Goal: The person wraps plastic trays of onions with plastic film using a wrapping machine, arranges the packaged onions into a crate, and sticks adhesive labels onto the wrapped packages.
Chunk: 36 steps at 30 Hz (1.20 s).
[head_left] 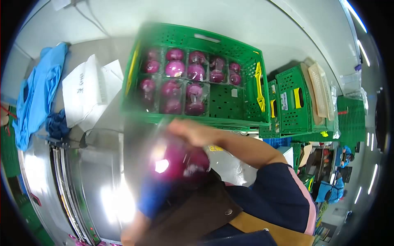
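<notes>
A clear pack of red onions (176, 162), smeared by motion, is between my hands in front of the green crate. At its upper edge my right hand (188, 131) is bare, with fingers closed on the pack. Below the pack, my left hand (156, 197) looks blue-gloved and blurred; it supports the lower side, its fingers mostly hidden. Just beyond stands the green crate (197, 119), holding two rows of clear packs of red onions (175, 68). The front row ends short of the crate's right side, where the perforated floor shows around a small white label.
White paper sacks (84, 90) and a blue garment (43, 86) lie left of the crate. A shiny metal machine (98, 184) stands at lower left. More green crates (289, 100) stack at right. People in blue (330, 188) are far off at right.
</notes>
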Each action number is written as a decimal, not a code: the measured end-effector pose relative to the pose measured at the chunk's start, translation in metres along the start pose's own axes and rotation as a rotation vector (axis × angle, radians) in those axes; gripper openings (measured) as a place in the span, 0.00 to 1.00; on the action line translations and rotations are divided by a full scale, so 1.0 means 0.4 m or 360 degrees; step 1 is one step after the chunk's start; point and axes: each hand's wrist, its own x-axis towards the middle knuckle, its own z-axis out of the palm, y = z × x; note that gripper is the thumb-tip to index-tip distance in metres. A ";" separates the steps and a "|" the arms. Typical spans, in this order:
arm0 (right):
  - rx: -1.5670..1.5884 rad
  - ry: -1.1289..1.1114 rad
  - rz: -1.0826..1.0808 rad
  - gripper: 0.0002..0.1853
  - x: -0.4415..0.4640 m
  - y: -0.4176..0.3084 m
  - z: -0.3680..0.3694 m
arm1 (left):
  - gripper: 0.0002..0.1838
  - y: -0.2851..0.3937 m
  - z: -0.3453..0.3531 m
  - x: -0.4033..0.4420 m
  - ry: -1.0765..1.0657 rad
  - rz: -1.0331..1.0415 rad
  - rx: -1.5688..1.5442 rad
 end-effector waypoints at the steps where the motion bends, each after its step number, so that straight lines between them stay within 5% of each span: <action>1: 0.0494 0.0330 0.0317 0.29 -0.032 0.019 -0.053 | 0.22 0.023 0.055 0.020 -0.0006 -0.0040 -0.0039; 3: 0.1071 0.1193 0.0757 0.39 -0.092 0.022 -0.164 | 0.24 0.047 0.143 0.053 0.0081 0.0065 0.0304; 4: 0.1272 0.1308 0.0510 0.42 -0.117 0.144 -0.237 | 0.26 0.047 0.143 0.061 0.0091 0.0169 0.0612; 8: 0.0862 0.1900 0.0629 0.42 -0.220 0.416 -0.396 | 0.25 0.063 0.103 0.047 0.0057 0.0141 0.0667; 12: 0.0211 0.1715 0.1222 0.46 -0.255 0.683 -0.387 | 0.24 0.047 0.036 0.003 0.0364 0.0203 0.0617; 15: 0.0195 0.1556 0.1544 0.49 -0.215 0.848 -0.377 | 0.23 0.043 -0.018 -0.038 0.0605 0.0240 0.0611; 18: 0.0941 0.1650 0.1181 0.52 -0.128 0.794 -0.316 | 0.23 0.063 -0.113 -0.074 0.0459 0.0257 0.0325; 21: 0.1086 0.1454 0.1285 0.50 -0.114 0.765 -0.292 | 0.23 0.062 -0.159 -0.122 0.0458 0.0371 0.0165; 27: -0.0115 0.0885 0.1257 0.38 -0.110 0.847 -0.492 | 0.21 0.044 -0.201 -0.316 0.0842 0.0901 -0.0071; 31: -0.0557 0.1359 0.1122 0.30 0.033 0.741 -0.686 | 0.15 0.005 -0.293 -0.637 0.1668 0.1955 -0.0045; 33: -0.0570 0.1664 0.0788 0.26 0.140 0.610 -0.714 | 0.15 -0.095 -0.440 -0.837 0.2496 0.2340 0.0164; 36: -0.0375 0.1730 0.0186 0.20 0.345 0.359 -0.608 | 0.15 -0.253 -0.497 -1.115 0.3161 0.2802 -0.0347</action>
